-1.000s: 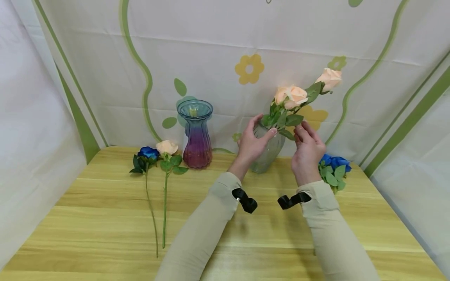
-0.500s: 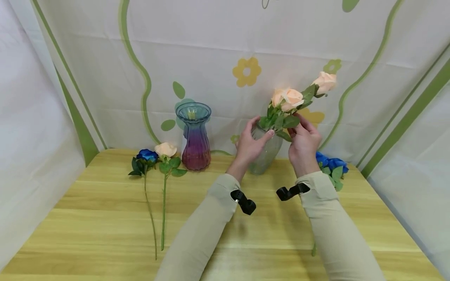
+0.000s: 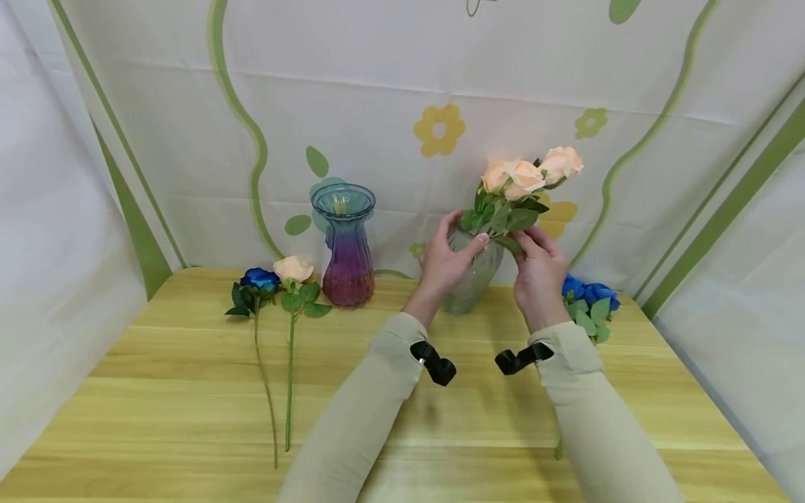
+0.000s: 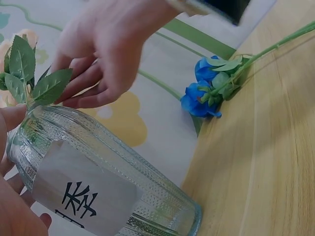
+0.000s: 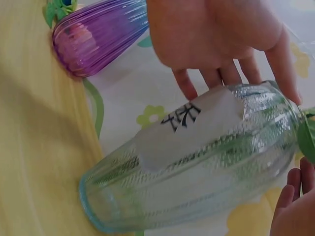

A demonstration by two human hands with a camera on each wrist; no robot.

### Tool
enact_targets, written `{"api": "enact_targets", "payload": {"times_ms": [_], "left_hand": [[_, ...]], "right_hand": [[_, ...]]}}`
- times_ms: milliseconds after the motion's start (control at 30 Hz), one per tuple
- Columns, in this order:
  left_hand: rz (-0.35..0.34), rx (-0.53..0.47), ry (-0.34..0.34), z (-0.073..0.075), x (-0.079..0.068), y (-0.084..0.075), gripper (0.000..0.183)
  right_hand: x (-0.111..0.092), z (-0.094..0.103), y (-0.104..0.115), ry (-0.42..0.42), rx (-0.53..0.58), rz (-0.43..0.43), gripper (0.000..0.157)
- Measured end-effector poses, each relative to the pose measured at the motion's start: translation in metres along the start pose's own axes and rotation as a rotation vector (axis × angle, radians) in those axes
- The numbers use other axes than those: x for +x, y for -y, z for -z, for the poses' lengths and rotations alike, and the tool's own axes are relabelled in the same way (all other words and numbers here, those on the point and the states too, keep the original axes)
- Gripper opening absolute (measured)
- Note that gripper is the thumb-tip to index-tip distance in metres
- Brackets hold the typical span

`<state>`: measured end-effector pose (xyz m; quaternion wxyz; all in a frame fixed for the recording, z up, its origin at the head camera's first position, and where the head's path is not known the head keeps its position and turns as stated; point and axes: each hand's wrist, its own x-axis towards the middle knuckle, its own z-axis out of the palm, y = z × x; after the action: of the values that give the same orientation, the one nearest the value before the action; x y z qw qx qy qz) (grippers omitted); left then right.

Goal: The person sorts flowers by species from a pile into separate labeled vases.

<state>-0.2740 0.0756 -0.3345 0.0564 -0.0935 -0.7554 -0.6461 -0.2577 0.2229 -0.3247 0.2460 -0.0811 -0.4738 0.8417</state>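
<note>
My left hand (image 3: 444, 262) grips a clear ribbed glass vase (image 3: 474, 276) around its upper part, the thumb by the rim. The vase leans to the right in the head view, and a white paper label (image 4: 86, 189) with dark characters shows on its side. Peach roses (image 3: 514, 179) with green leaves rise from the mouth. Just right of the rim, my right hand (image 3: 539, 276) pinches the rightmost peach rose (image 3: 562, 165) low among the leaves; its fingertips are partly hidden there.
A blue-to-purple glass vase (image 3: 349, 251) stands at the back, left of the hands. On its left lie a blue rose (image 3: 260, 279) and a peach rose (image 3: 293, 268). Blue roses (image 3: 594, 295) lie beyond my right forearm on the wooden table (image 3: 189, 391). A printed curtain hangs behind.
The rightmost peach rose has come down and left, close to the other peach blooms. My right hand has moved slightly left and down with it. My left hand keeps its grip on the vase.
</note>
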Motion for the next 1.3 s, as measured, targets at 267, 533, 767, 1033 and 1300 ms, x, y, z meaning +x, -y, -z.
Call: {"api": "enact_targets", "payload": {"times_ms": [267,533,767,1033,1300], "left_hand": [[0.031,0.002,-0.001,-0.001,-0.001,-0.002,0.069],[0.043,0.007,0.007,-0.001,-0.002,-0.005,0.069],[0.056,0.057,0.02,0.001,-0.004,-0.007,0.072],[0.057,0.146,0.084,0.012,-0.012,-0.012,0.08],[0.035,0.106,0.005,0.057,-0.042,-0.016,0.06]], "right_hand": [[-0.012,0.03,0.0,0.03,-0.102,-0.098,0.044],[-0.031,0.048,-0.012,0.214,-0.422,-0.115,0.057],[-0.042,0.049,-0.017,0.298,-0.524,-0.145,0.059],[-0.047,0.049,-0.02,0.264,-0.543,-0.148,0.059],[-0.046,0.05,-0.019,0.285,-0.54,-0.165,0.06]]}}
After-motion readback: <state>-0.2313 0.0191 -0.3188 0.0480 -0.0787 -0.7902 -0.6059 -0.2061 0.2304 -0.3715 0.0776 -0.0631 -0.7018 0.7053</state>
